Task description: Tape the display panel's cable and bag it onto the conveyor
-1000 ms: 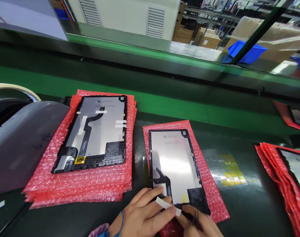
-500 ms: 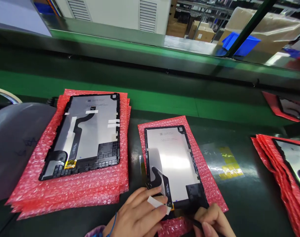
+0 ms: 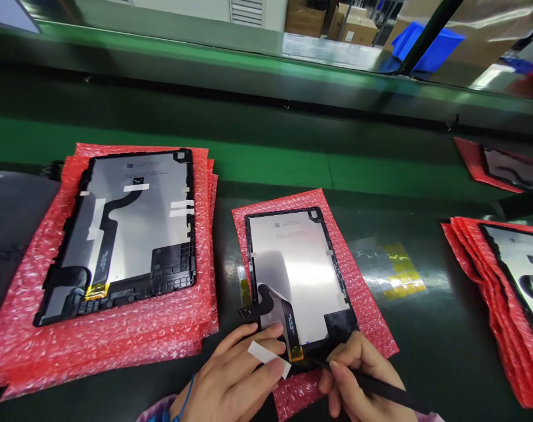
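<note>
A tablet screen panel point(image 3: 299, 275) in a black frame lies back side up on pink bubble wrap point(image 3: 363, 293). My left hand point(image 3: 240, 375) rests flat over its lower left corner, fingers stretched out. A white tape strip point(image 3: 269, 357) lies across those fingers. Beside the fingertips, a black flex cable point(image 3: 293, 328) runs to a gold connector point(image 3: 296, 353) at the panel's lower edge. My right hand point(image 3: 358, 375) is closed around black tweezers point(image 3: 387, 391), whose thin tip is beside the gold connector. Whether the tip touches the panel I cannot tell.
On the left, a taped panel point(image 3: 130, 223) tops a stack of pink bubble wrap sheets point(image 3: 117, 346). More panels point(image 3: 516, 264) on wrap sit at the right. Yellow tape pieces point(image 3: 402, 272) stick to the dark bench. A grey rounded object point(image 3: 12, 246) stands far left.
The view has shifted, so the bench items sit further up and left. The right hand's tweezers now point at the gold connector. The flex cable's free end now shows past the panel's left edge.
</note>
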`<state>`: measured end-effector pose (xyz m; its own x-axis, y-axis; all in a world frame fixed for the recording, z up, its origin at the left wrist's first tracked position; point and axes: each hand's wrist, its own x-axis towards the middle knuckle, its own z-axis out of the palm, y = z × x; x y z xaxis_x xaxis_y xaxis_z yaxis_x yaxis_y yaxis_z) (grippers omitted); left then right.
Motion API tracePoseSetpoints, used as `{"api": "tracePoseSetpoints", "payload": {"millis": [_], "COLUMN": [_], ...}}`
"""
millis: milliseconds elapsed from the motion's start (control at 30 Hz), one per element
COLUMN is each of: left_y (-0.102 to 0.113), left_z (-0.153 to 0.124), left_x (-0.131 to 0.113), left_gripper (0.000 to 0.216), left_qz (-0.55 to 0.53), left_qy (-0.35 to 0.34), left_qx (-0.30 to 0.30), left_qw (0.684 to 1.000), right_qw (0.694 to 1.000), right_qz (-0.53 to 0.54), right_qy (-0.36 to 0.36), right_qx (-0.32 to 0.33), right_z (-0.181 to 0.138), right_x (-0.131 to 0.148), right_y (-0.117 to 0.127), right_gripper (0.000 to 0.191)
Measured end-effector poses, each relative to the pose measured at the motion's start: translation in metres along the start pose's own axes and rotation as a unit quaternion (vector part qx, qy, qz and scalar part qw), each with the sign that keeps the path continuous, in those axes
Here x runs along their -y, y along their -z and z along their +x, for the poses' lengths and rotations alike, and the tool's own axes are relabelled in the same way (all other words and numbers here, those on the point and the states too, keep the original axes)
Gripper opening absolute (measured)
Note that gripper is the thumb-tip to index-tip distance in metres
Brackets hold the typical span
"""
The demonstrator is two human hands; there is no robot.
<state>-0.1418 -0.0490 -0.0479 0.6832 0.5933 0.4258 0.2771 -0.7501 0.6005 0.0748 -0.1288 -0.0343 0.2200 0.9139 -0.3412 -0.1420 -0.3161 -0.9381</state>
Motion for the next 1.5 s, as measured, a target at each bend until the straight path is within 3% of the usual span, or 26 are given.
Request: {"api": "tracePoseSetpoints", "payload": {"millis": [133, 300, 567, 900, 1500], "left_y": [0.000, 0.000, 0.001, 0.011, 0.009], "left_z": [0.002, 0.001, 0.000, 0.021, 0.017], "left_x": [-0.001, 0.000, -0.003, -0.008, -0.006], "left_gripper": [0.022, 0.022, 0.021, 0.021, 0.022], "left_qz": [-0.006, -0.010, -0.010, 0.024, 0.027], "left_qy": [0.002, 0.009, 0.015, -0.002, 0.002], "left_qx": [-0.007, 0.008, 0.013, 0.024, 0.019], "left_qw": [1.000, 1.000, 1.000, 0.999, 0.999], "right_qw": [0.997, 0.995, 0.994, 0.993, 0.993], "right_qz": [-0.017, -0.031, -0.052, -0.060, -0.060], "right_qy": [0.004, 0.000, -0.009, -0.018, -0.032], "right_qx": [0.069, 0.092, 0.099, 0.097, 0.102], "right_z": [0.004, 0.005, 0.005, 0.006, 0.007], "right_x": [-0.004, -0.007, -0.006, -0.004, -0.007], "right_y": [0.009, 0.013, 0.014, 0.014, 0.017], "right_gripper": [0.025, 0.023, 0.024, 0.027, 0.031]}}
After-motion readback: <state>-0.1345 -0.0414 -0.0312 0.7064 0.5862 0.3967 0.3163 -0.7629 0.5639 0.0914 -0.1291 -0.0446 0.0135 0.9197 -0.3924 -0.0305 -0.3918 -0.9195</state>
